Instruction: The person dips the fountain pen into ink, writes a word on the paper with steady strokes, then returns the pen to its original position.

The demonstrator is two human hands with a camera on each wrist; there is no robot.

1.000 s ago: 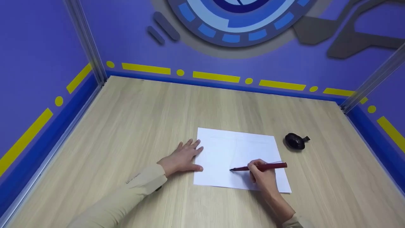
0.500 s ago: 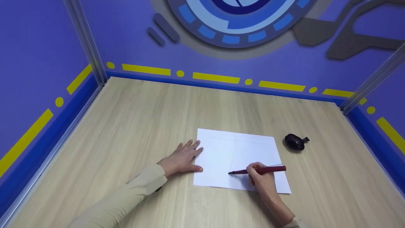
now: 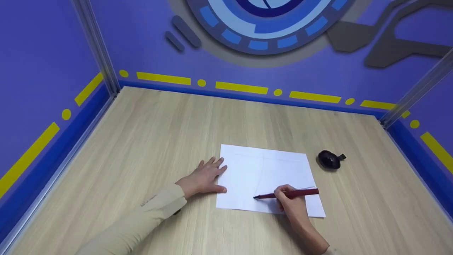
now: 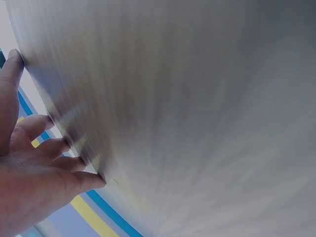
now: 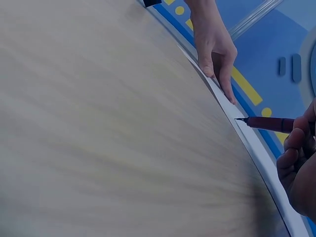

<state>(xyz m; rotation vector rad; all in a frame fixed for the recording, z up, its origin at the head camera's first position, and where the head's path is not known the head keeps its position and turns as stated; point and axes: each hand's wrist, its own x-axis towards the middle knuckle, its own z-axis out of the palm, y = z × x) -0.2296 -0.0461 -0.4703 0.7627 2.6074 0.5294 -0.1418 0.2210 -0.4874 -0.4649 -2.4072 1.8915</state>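
Note:
A white sheet of paper (image 3: 240, 173) lies on the wooden table, with faint thin lines drawn across its top and down its middle. My right hand (image 3: 294, 206) pinches a dark red fountain pen (image 3: 304, 192), its dark nib meeting the paper low on the sheet, at the foot of the downward line. At the paper's left edge, my left hand (image 3: 202, 179) rests flat with fingers spread, thumb and fingertips on the sheet's border. In the right wrist view, the pen (image 5: 269, 123) points toward the left hand (image 5: 215, 47).
A rounded, glossy black object (image 3: 329, 159) with a short tab sits right of the paper; its kind is unclear. Blue-purple panels (image 3: 148, 42) with yellow dashes wall in the table's back and sides. Metal posts (image 3: 101, 53) stand at the back corners.
My right hand has drawn the pen tip down and slightly left across the paper, and the faint middle line has lengthened with it. The left hand has stayed in place.

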